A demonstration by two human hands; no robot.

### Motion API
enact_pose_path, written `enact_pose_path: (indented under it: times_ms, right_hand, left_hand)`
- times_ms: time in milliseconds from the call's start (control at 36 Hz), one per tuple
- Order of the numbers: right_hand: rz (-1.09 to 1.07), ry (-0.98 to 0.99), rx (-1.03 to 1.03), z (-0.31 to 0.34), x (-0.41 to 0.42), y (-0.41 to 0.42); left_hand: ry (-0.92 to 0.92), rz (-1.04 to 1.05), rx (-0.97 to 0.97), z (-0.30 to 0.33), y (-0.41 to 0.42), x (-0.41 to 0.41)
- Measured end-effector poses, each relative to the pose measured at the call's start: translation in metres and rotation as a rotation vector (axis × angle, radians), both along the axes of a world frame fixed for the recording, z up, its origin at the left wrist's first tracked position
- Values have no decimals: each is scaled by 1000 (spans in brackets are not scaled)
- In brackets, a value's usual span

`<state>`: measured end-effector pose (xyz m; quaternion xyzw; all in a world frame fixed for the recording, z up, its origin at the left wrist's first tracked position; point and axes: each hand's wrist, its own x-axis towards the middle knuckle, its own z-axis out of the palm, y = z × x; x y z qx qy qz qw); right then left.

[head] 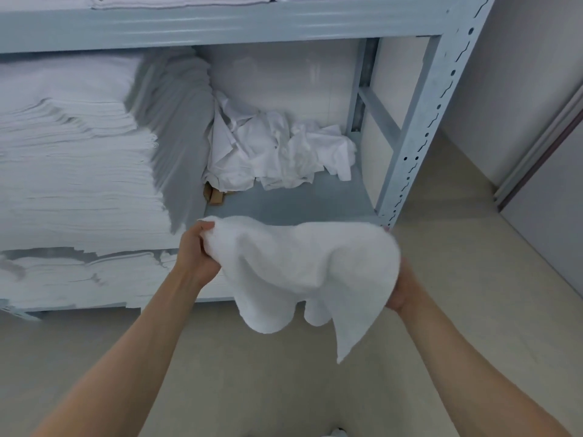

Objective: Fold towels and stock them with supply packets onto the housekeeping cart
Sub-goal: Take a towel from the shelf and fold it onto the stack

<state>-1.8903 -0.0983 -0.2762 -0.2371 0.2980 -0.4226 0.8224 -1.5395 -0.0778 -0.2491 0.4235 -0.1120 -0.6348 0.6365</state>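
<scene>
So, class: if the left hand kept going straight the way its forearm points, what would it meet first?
Probably the tall stack of folded white linens on the grey metal shelf. The left hand, gripping the white terry towel, points up towards it; depth is unclear.

Before you, the grey metal shelf (284, 201) bears stacked folded linens (79, 171) at left, crumpled white cloths (277, 149) behind, and perhaps a cardboard piece (216, 195).

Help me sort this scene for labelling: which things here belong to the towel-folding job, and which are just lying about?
Job in hand:
- white towel, held up off the floor
- left hand, gripping its left end
- right hand, mostly hidden behind it
- stacks of folded linen

Lying about:
- crumpled white sheets on the metal shelf
- small cardboard piece
</scene>
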Motion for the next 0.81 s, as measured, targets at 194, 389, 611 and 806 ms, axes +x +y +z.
enact_pose_path:
  times_ms: [194, 389, 611, 806]
  right_hand:
    - [-44, 333, 191, -3, 29, -14]
    - [32, 238, 36, 14, -8, -26]
    - [-96, 550, 202, 2, -30, -49]
    - [-268, 874, 292, -25, -75, -64]
  left_hand:
    - [79, -62, 91, -11, 1, -20]
    - [-69, -156, 222, -5, -3, -9]
    - [-198, -37, 204, 4, -12, -2]
    - [-354, 101, 260, 0, -25, 3]
